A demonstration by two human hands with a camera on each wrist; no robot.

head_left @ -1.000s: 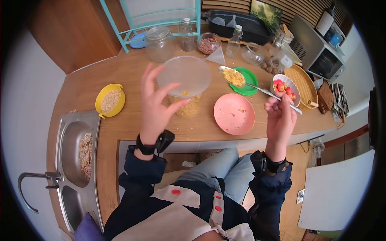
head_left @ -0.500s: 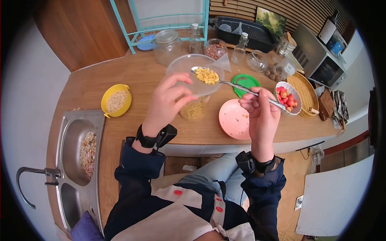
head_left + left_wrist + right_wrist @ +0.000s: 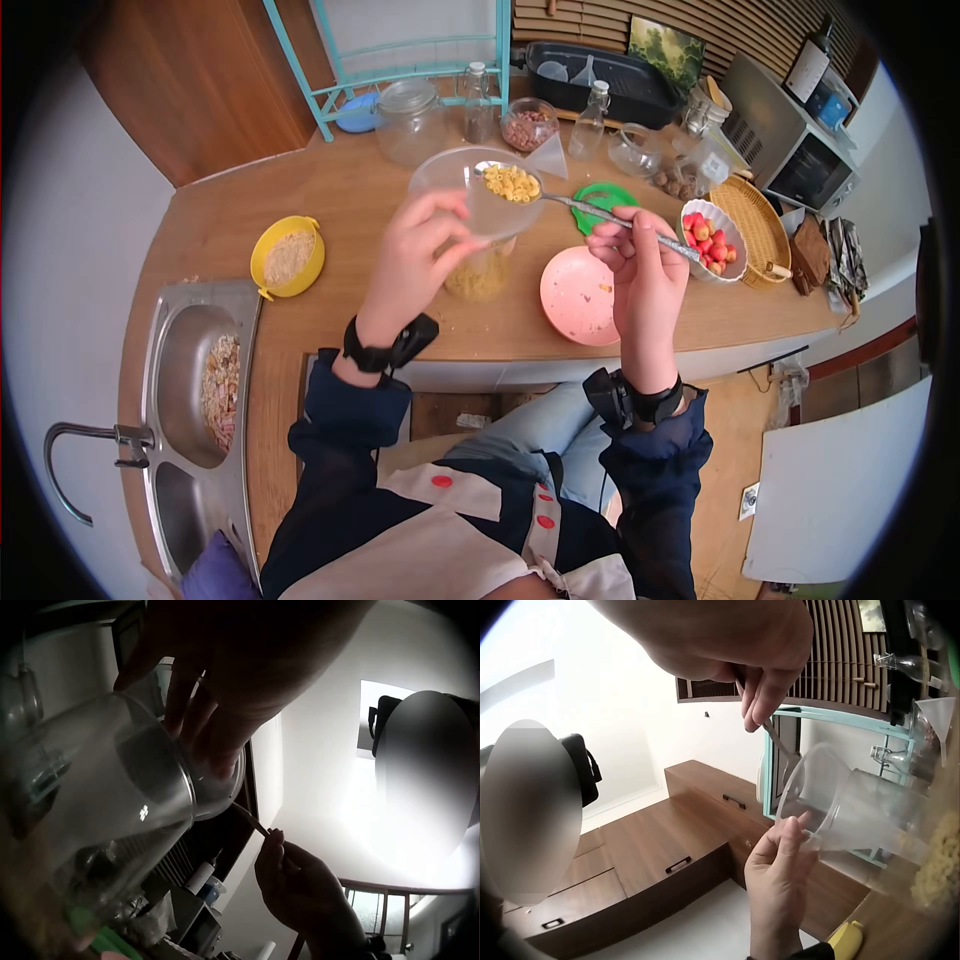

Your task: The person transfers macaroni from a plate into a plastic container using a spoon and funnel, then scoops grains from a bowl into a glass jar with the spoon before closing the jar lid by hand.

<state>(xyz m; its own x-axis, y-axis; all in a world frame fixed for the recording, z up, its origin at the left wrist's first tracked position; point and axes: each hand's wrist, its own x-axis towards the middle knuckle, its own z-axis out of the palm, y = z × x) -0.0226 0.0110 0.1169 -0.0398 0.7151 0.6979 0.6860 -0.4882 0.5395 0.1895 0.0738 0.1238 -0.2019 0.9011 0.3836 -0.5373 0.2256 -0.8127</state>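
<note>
My left hand [image 3: 415, 255] pinches the rim of a wide, clear, funnel-like plastic piece [image 3: 440, 180], thumb and fingers at its near left edge. Under it stands a tall clear jar [image 3: 90, 765] with small yellow pasta [image 3: 478, 277] at the bottom. A metal spoon [image 3: 590, 207] is in my right hand [image 3: 645, 270], pinched by the handle between thumb and fingers. Its bowl carries a heap of ring-shaped pasta [image 3: 511, 183] and overlaps the clear piece in the head view. In the right wrist view the spoon's bowl shows through the clear wall.
A pink plate [image 3: 580, 310] with crumbs and a green lid [image 3: 605, 195] lie right of the jar. Farther right are a white bowl of red fruit [image 3: 712, 240] and a wicker tray [image 3: 757, 220]. A yellow bowl of oats [image 3: 288, 257] sits left, near the sink [image 3: 255, 310]. Glass bottles stand behind.
My right hand has moved left, carrying the loaded spoon from beside the green lid to over the clear piece. My left hand has closed in from spread fingers to the rim.
</note>
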